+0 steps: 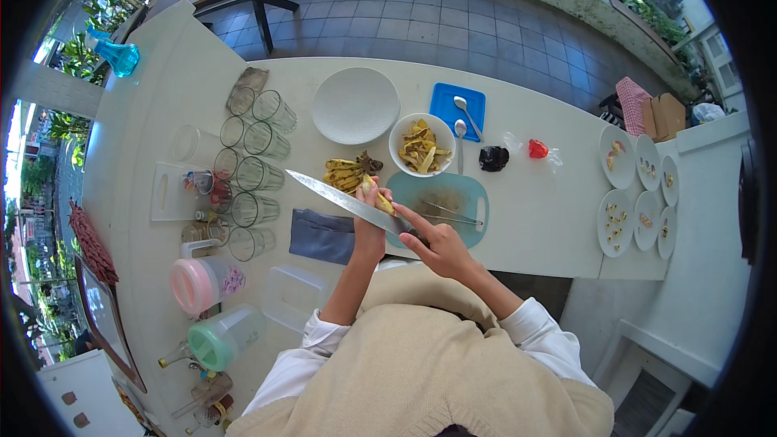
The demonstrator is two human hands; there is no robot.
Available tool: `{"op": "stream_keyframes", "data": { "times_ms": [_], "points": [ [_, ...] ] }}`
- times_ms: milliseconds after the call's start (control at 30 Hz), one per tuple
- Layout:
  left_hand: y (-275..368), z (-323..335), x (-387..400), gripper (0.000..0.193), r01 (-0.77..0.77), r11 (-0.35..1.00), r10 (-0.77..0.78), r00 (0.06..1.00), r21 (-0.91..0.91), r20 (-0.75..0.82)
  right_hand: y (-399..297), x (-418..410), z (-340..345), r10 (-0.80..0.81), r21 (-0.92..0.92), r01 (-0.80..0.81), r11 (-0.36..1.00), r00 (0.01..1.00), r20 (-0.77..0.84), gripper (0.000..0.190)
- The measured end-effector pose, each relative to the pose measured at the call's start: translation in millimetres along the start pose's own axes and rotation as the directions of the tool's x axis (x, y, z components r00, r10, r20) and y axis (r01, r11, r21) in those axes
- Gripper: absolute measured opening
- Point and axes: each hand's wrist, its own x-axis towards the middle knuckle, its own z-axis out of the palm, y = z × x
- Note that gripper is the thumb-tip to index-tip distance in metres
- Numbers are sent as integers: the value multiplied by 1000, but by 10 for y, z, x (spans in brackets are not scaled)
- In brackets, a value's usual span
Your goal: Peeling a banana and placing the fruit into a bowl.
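Observation:
My left hand (371,218) holds a yellow banana (384,203) upright-tilted above the counter. In my right hand (440,246) is a large kitchen knife (340,199), its long blade crossing in front of my left hand and pointing to the upper left. My right index finger reaches toward the banana's lower end. Just beyond lies a bunch of bananas (346,175) with a dark stem. A white bowl (394,152) full of banana peels (423,149) stands behind a teal cutting board (473,185), on which metal tongs (452,212) rest.
A folded blue-grey cloth (322,233) lies left of my hands, with several glasses (261,173) and pitchers (212,282) beyond. At the back are a white plate (356,106) and a blue tray (443,100) with spoons. Small plates (614,233) of food pieces sit far right.

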Motion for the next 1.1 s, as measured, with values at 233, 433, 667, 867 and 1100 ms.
{"op": "stream_keyframes", "data": {
  "times_ms": [233,433,667,867,1100],
  "points": [
    [-5,-10,-31,27,-57,995,57,998,79,8,-32,-23,-12,-3,-5,3,1000,1000,12,49],
    [-33,-47,-13,27,-44,997,42,999,56,28,-37,-28,-21,1,-7,-1,1000,1000,2,48],
    [-48,-71,-19,27,-84,991,79,996,105,51,-13,-39,-4,-3,-50,3,999,1000,-14,47],
    [20,8,-50,26,-34,999,33,999,39,33,-34,-42,-25,32,11,-32,999,999,12,46],
    [149,43,-53,23,55,997,-62,984,49,166,0,-53,-36,12,47,-13,999,999,34,49]
  ]
}}
